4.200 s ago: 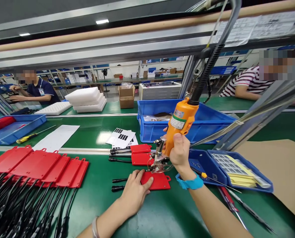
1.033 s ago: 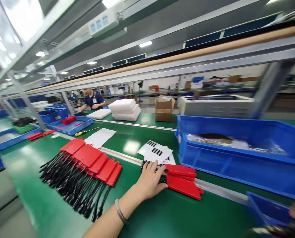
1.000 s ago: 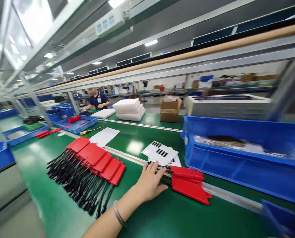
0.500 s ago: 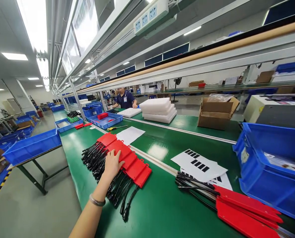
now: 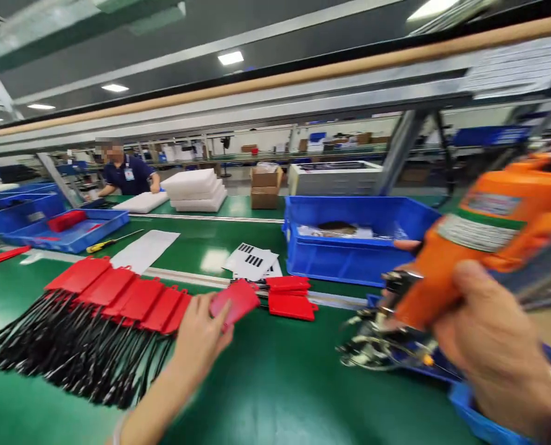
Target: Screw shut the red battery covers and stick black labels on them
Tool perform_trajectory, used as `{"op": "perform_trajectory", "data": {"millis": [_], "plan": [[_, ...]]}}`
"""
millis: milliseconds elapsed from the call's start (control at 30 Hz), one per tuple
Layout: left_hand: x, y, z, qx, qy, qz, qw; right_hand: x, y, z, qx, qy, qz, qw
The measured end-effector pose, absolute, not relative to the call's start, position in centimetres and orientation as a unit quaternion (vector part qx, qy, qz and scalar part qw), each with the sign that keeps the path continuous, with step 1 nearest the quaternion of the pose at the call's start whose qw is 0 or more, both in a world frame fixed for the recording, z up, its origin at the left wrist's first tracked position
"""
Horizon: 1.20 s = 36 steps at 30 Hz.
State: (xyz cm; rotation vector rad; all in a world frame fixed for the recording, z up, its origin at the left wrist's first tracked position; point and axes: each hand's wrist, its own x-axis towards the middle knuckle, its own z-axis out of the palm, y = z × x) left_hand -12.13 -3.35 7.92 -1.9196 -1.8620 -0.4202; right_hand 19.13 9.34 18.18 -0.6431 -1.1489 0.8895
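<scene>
My left hand (image 5: 205, 330) grips a flat red plastic case (image 5: 238, 303), lifted off the green bench and tilted. To its left lies a fanned row of the same red cases (image 5: 138, 300), overlapping, with black cables (image 5: 80, 352) pointing toward me. At the right, my right hand (image 5: 493, 340), blurred by motion, is wrapped round an orange hand tool (image 5: 483, 235) with a white label and a dark metal end; its exact kind is unclear. Two or more loose red cases (image 5: 291, 303) lie just beyond my left hand.
A blue bin (image 5: 344, 253) with bagged items stands across the bench. Printed sheets (image 5: 252, 262), a white paper (image 5: 145, 250), a yellow-handled screwdriver (image 5: 103, 245) and a blue tray (image 5: 71, 232) lie about. Tangled wires (image 5: 372, 346) sit below the tool. A co-worker (image 5: 127, 173) stands behind white foam blocks (image 5: 196, 188).
The view has swung right. My left hand has left the row and now holds one red case. My right hand has come into view with the orange tool.
</scene>
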Motion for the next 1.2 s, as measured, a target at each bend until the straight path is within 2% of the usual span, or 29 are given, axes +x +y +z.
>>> {"op": "perform_trajectory", "data": {"millis": [167,367,667,900,1200], "plan": [[-1.5,0.1,2.6,-0.799,-0.585,-0.109,0.086,18.0,8.8,17.3,-0.284,-0.479,0.455,0.695],[0.2,1.2,0.4,-0.826,-0.555,-0.097,-0.003,17.3,9.1,15.3,-0.286,-0.503,0.443,0.685],[0.3,1.4,0.1,-0.831,-0.550,-0.084,0.004,17.1,8.6,13.6,-0.302,-0.503,0.466,0.662],[0.4,1.5,0.0,-0.832,-0.549,-0.080,0.003,16.6,8.5,12.9,-0.303,-0.538,0.395,0.680],[0.2,1.4,0.7,-0.841,-0.539,-0.046,-0.011,15.8,6.8,12.4,-0.304,-0.539,0.402,0.675]]}}
